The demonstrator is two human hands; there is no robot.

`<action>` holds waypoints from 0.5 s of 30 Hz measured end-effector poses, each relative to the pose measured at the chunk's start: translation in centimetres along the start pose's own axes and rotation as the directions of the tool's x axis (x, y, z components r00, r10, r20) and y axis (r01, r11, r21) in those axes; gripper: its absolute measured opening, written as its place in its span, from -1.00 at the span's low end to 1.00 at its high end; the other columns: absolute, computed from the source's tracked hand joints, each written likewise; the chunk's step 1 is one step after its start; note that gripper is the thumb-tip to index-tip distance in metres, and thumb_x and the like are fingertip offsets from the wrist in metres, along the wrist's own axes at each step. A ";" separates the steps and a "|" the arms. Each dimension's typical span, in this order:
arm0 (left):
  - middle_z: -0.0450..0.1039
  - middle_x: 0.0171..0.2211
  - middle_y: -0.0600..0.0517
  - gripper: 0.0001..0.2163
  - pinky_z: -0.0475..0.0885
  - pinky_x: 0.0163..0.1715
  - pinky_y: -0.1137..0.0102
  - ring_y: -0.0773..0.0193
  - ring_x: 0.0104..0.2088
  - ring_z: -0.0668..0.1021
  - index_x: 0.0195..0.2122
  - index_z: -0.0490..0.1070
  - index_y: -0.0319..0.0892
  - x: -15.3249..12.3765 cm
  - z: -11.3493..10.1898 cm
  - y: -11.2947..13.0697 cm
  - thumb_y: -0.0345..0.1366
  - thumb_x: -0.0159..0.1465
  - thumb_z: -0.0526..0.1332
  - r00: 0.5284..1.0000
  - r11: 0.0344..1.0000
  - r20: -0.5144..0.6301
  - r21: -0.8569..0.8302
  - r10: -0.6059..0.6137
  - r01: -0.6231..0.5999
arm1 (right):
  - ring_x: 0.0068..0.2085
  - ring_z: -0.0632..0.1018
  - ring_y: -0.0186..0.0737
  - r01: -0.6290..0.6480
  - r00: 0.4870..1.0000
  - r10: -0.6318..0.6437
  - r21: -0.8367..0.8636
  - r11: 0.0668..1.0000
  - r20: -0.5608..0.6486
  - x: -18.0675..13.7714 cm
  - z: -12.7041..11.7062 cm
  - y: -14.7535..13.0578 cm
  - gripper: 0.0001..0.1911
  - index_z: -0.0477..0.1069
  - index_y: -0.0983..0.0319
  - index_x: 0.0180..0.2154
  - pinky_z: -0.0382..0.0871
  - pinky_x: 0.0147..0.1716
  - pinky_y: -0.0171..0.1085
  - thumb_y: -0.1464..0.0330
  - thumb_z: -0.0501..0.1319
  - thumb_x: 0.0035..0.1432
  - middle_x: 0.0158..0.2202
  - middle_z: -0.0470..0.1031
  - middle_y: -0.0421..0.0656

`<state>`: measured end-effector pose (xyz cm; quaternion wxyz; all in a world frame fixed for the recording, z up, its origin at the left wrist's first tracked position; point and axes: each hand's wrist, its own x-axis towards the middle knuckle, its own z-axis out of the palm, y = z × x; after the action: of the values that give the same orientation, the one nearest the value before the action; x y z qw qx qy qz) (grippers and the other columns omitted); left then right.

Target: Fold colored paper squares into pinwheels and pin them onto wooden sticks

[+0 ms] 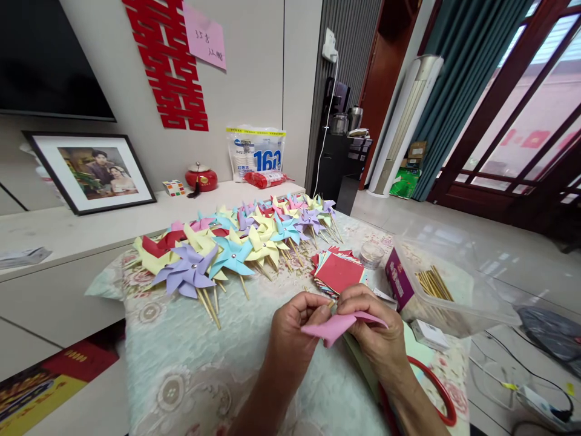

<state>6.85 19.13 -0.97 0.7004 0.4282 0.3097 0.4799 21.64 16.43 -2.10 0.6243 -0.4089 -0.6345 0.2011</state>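
Both my hands meet over the near middle of the cloth-covered table (190, 363). My left hand (293, 333) and my right hand (374, 330) are closed, pinching a folded pink paper square (333, 327) between their fingertips. Just beyond them lies a stack of coloured paper squares (338, 271) with a red one on top. A long row of finished paper pinwheels (227, 245) on wooden sticks stretches across the far half of the table.
A clear plastic box (449, 290) with wooden sticks stands at the right, a small round container (371, 254) behind it. Red-handled scissors (438, 393) lie under my right wrist. A low white cabinet (91, 224) with a framed photo (91, 172) runs along the left.
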 end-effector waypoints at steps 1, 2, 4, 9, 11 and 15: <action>0.42 -0.69 0.08 -0.77 0.24 -0.59 0.48 0.37 -0.65 0.40 -0.42 0.51 -0.22 0.0 0.1 0.0 -0.15 0.10 0.41 1.000 1.000 0.020 0.010 0.008 -0.009 | -0.32 0.52 -0.21 -0.001 1.000 0.001 0.014 1.000 0.003 0.0 0.0 0.0 -0.91 0.58 0.14 -0.32 0.38 -0.31 -0.25 0.28 0.34 0.21 -0.36 0.49 -0.15; 0.42 -0.70 0.08 -0.78 0.25 -0.59 0.48 0.36 -0.66 0.40 -0.41 0.50 -0.22 -0.1 0.1 0.0 -0.16 0.13 0.39 0.999 1.000 0.038 0.020 0.017 -0.018 | -0.32 0.52 -0.21 0.000 1.000 0.000 0.027 1.000 0.004 -0.1 0.0 0.1 -0.92 0.58 0.14 -0.31 0.37 -0.30 -0.25 0.29 0.34 0.21 -0.36 0.50 -0.15; 0.44 -0.70 0.06 -0.79 0.27 -0.57 0.47 0.35 -0.65 0.42 -0.40 0.48 -0.21 -0.1 0.1 -0.1 -0.17 0.16 0.37 0.998 0.998 0.058 0.038 0.039 -0.041 | -0.31 0.52 -0.22 0.003 1.000 -0.003 0.040 0.999 0.001 -0.1 0.0 0.1 -0.95 0.58 0.12 -0.30 0.37 -0.30 -0.26 0.30 0.35 0.21 -0.36 0.50 -0.16; 0.46 -0.69 0.05 -0.79 0.32 -0.58 0.44 0.30 -0.65 0.46 -0.39 0.46 -0.19 0.0 -0.2 -0.4 -0.15 0.18 0.36 0.991 0.994 0.098 0.053 0.091 -0.097 | -0.31 0.51 -0.21 0.014 1.000 -0.013 0.026 1.000 -0.017 0.0 0.0 0.0 -0.94 0.59 0.12 -0.32 0.37 -0.31 -0.26 0.29 0.36 0.19 -0.38 0.50 -0.17; 0.47 -0.68 0.04 -0.79 0.32 -0.58 0.43 0.29 -0.65 0.47 -0.39 0.46 -0.19 0.0 -0.3 -0.5 -0.15 0.18 0.36 0.989 0.992 0.108 0.056 0.103 -0.109 | -0.32 0.50 -0.22 0.023 1.000 -0.022 0.029 0.999 -0.021 0.0 0.0 -0.1 -0.94 0.59 0.12 -0.33 0.37 -0.32 -0.27 0.29 0.36 0.19 -0.38 0.50 -0.17; 0.47 -0.67 0.03 -0.78 0.33 -0.59 0.43 0.28 -0.65 0.48 -0.40 0.47 -0.19 0.0 -0.3 -0.5 -0.14 0.18 0.36 0.988 0.991 0.111 0.058 0.112 -0.119 | -0.32 0.51 -0.22 0.026 0.999 -0.025 0.043 0.999 -0.020 0.0 0.1 -0.1 -0.93 0.59 0.12 -0.32 0.36 -0.33 -0.27 0.28 0.36 0.19 -0.38 0.49 -0.17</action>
<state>6.82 19.08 -1.56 0.6728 0.4930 0.2617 0.4855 21.52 16.42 -2.06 0.6415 -0.3891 -0.6291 0.2030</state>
